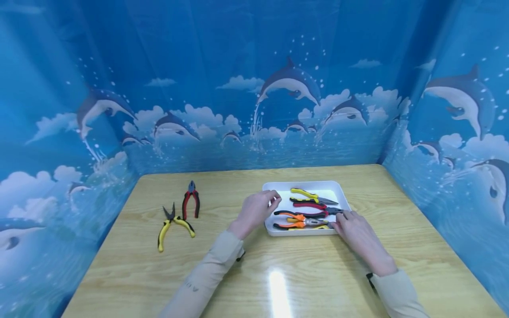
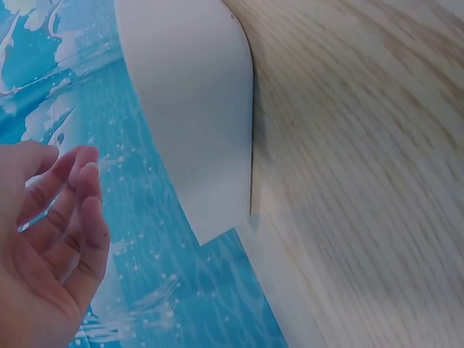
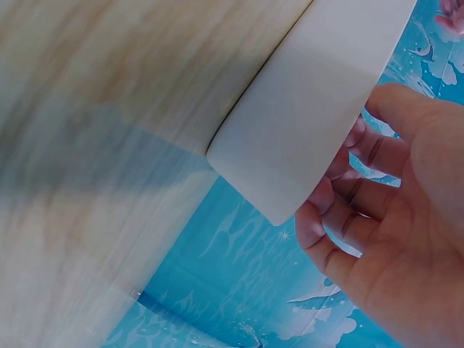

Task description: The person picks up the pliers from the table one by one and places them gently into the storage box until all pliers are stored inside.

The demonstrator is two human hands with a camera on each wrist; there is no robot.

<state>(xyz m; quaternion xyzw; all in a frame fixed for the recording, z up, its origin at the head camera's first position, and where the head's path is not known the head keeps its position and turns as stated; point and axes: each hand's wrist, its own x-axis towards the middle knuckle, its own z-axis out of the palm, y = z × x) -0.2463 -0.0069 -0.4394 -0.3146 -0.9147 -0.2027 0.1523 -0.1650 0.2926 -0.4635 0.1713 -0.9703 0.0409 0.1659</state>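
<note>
A white tray (image 1: pixel 338 187) holds several pliers. My left hand (image 1: pixel 256 208) hangs over its left rim, fingers loosely bent with nothing in them; the left wrist view shows this hand (image 2: pixel 54 239) apart from the tray wall (image 2: pixel 192 109). At the opposite end, my right hand (image 1: pixel 359 236) has bent fingers right at the rim, near the tips of red-and-black pliers (image 1: pixel 308 205) and orange-and-black pliers (image 1: pixel 290 226). In the right wrist view the tray wall (image 3: pixel 290 123) partly hides its fingertips; I cannot tell whether they grip anything. Yellow-and-black long-nose pliers (image 1: pixel 304 193) lie farther back inside.
On the left of the wooden table (image 1: pixel 222 282) lie spread yellow-and-black pliers (image 1: pixel 164 232) and red-and-black pliers (image 1: pixel 185 203). More yellow handles show beneath the orange pliers. A blue dolphin-print curtain (image 1: pixel 222 101) stands behind the table and along its sides.
</note>
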